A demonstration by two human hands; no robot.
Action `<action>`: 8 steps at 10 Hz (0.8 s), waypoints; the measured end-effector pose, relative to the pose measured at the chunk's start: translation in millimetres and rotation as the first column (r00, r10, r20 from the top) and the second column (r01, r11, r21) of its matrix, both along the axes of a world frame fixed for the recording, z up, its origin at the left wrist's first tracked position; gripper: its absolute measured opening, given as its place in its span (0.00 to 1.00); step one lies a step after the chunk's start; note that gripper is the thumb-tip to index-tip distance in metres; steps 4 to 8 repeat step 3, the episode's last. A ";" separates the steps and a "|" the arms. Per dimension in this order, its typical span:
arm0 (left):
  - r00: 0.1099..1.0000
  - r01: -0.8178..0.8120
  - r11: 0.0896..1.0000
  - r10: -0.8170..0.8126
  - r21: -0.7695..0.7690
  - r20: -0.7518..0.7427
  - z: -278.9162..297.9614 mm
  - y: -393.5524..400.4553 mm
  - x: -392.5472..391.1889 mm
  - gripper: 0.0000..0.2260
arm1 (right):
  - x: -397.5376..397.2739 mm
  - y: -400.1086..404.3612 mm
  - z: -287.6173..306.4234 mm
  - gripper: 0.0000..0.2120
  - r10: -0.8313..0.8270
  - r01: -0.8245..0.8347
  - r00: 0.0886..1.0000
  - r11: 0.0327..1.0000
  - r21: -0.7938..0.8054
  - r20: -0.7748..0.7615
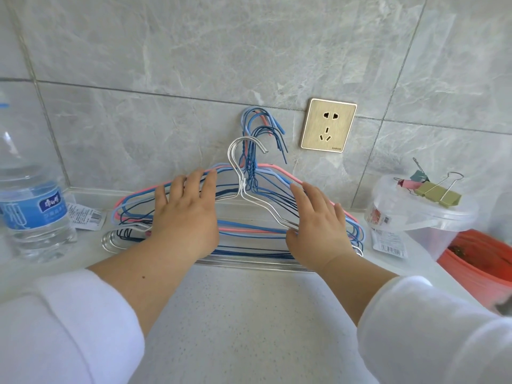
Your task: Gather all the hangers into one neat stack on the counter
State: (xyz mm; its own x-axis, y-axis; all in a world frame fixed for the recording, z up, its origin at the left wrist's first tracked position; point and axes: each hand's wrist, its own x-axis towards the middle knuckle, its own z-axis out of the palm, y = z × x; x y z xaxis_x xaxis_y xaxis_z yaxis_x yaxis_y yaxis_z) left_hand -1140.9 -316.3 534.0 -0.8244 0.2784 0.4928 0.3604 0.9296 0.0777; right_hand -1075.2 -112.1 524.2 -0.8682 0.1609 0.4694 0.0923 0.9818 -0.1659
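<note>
Both hands, the left hand and right hand, press flat with fingers spread on the hanger stack leaning against the wall below the socket on the desk.

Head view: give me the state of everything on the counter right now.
Hangers: one pile, hooks against the wall.
Left hand: flat on the pile.
Right hand: flat on the pile.
Water bottle: upright.
Plastic tub: lidded, binder clips on top.

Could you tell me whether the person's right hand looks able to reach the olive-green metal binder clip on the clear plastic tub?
Probably yes: the right hand rests on the hanger stack, with nothing between it and the olive-green metal binder clip atop the clear plastic tub.
</note>
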 end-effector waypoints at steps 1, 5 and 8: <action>0.999 -0.013 1.000 0.013 0.001 0.032 4.0 -1.3 7.6 0.39 | 6.2 0.8 3.7 0.41 -0.012 0.013 0.999 1.000 -0.009 0.036; 0.993 -0.080 0.996 0.084 -0.042 0.083 19.7 -17.0 35.8 0.39 | 35.0 0.9 21.4 0.44 -0.032 0.033 0.998 0.999 -0.015 0.059; 0.993 -0.080 0.996 0.084 -0.042 0.083 19.7 -17.0 35.8 0.39 | 35.0 0.9 21.4 0.44 -0.032 0.033 0.998 0.999 -0.015 0.059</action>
